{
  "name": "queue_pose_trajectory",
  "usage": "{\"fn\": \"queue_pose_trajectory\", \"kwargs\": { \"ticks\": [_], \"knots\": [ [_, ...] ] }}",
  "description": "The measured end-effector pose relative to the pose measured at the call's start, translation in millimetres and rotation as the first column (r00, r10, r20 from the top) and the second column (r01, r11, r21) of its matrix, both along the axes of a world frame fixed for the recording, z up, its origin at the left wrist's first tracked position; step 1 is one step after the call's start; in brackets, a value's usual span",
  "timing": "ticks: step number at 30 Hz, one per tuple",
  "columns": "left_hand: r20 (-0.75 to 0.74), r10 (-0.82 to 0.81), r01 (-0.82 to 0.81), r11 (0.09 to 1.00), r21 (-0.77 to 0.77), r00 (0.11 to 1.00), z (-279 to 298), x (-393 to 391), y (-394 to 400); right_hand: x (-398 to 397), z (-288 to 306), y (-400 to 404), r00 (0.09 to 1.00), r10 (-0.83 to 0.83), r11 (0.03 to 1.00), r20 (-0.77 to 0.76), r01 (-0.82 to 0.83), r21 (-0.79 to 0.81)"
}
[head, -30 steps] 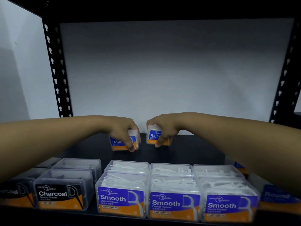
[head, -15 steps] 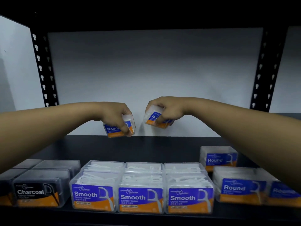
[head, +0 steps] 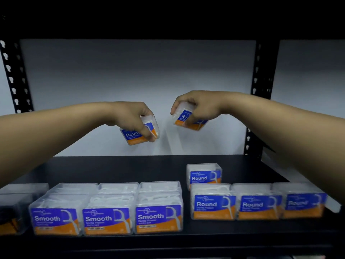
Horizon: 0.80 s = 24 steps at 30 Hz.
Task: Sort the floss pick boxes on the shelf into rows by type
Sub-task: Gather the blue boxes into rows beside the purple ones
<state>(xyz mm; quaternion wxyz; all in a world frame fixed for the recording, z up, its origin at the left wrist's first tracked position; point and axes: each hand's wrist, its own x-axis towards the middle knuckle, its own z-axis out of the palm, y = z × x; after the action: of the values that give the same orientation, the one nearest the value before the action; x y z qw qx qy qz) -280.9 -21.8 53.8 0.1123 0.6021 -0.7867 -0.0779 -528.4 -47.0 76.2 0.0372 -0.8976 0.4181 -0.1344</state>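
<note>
We have one head-worn view, facing straight into the shelf from close range, angled slightly down; its front edge sits at 6 o'clock, the back wall at 12.

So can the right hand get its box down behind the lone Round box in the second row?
Probably yes. The right hand holds its Round box above the shelf, and the shelf beside and behind the lone Round box looks bare, with nothing between.
</note>
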Motion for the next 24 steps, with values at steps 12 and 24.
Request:
{"fn": "queue_pose_trajectory", "kwargs": {
  "ticks": [12,24],
  "knots": [
    [-0.028,-0.112,0.111,0.993,-0.038,0.993,2,-141,0,-98,5,22,0.909,-0.314,0.942,-0.273,0.334,0.03],
    [0.103,-0.172,0.172,0.985,0.015,0.98,-30,-225,-9,-126,-23,40,0.637,-0.434,0.868,-0.637,0.485,-0.106]
  ]
}}
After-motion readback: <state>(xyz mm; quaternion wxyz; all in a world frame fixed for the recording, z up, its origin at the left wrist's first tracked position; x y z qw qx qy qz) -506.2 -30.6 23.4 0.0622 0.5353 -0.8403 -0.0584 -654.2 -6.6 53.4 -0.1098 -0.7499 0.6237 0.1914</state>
